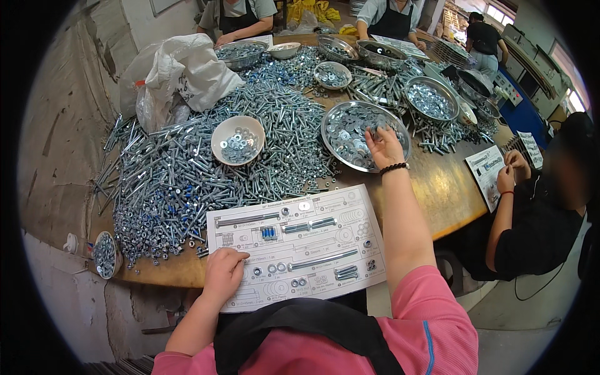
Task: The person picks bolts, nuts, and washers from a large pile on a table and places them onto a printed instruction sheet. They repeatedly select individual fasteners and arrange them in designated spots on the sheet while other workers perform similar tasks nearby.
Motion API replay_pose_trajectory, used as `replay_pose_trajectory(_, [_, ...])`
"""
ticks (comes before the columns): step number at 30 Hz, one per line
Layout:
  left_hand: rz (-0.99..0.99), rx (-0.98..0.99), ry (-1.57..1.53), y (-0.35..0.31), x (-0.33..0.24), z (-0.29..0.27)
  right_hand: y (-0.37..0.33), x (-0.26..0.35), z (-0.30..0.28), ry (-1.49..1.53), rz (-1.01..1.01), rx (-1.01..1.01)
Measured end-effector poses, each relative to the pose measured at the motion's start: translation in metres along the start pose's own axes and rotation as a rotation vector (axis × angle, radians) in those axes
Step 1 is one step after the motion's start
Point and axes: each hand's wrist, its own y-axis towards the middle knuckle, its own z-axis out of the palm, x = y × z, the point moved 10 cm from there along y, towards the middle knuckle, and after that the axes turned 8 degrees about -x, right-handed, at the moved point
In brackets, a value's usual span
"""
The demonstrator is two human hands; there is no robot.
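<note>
A white printed card with outline drawings of hardware lies at the table's near edge. Long bolts, short bolts, nuts, washers and a small blue-tipped cluster sit on its drawings. My left hand rests on the card's left edge, fingers laid out and holding nothing. My right hand reaches over a wide steel bowl of flat washers. Its thumb and fingers close on a washer above the others; the exact number held is hard to tell.
A big heap of bolts and nuts covers the table's left. A cream bowl of washers, a white sack and more steel bowls stand about. A co-worker at right handles another card; others work across the table.
</note>
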Motion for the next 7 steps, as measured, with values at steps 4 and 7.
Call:
replay_pose_trajectory(4, [-0.015,0.006,-0.002,-0.002,-0.002,-0.003,-0.006,-0.019,0.007,0.347,0.123,-0.102])
replay_pose_trajectory(7, [-0.017,0.015,-0.024,-0.002,-0.004,-0.003,0.011,-0.037,-0.011,0.430,0.141,-0.183])
